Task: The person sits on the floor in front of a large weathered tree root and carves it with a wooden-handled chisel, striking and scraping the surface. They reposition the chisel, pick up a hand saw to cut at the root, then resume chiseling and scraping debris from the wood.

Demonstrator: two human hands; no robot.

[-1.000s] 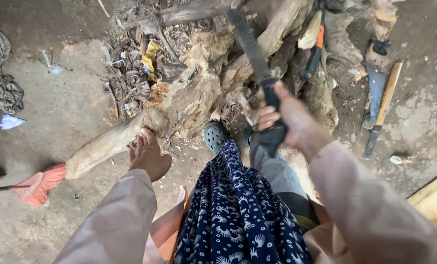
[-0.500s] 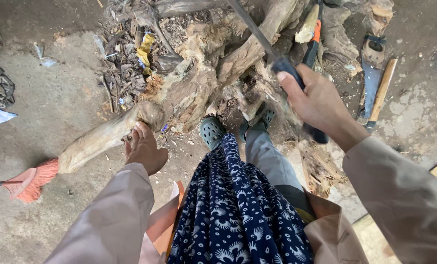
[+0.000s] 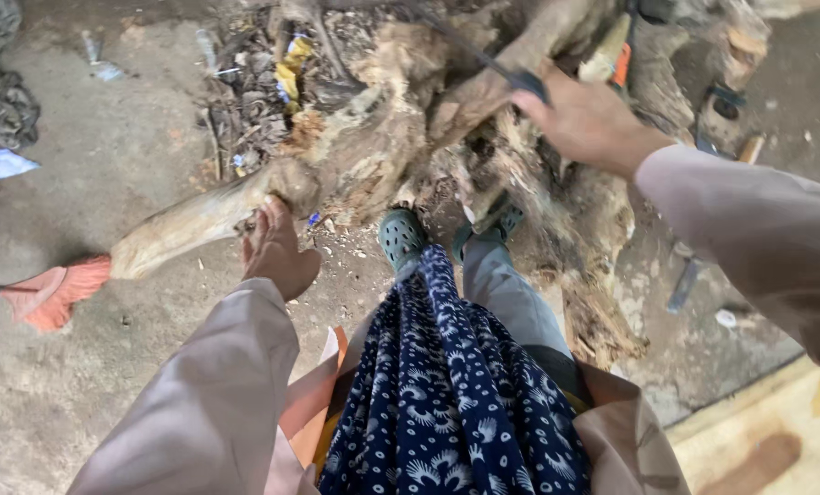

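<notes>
machete point(image 3: 469, 50): one, gripped by right hand point(image 3: 586, 119); left hand point(image 3: 277, 249) on log point(image 3: 190, 225).

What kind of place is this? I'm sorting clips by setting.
Probably a rough outdoor or shed wood-chopping spot: a gnarled tree stump lies on a bare concrete floor, wood chips and litter around it, and the right hand swings a blade.

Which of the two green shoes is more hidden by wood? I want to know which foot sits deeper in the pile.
The farther green shoe, beside the trouser leg: root wood covers its toe. The nearer green shoe shows its whole perforated top.
</notes>
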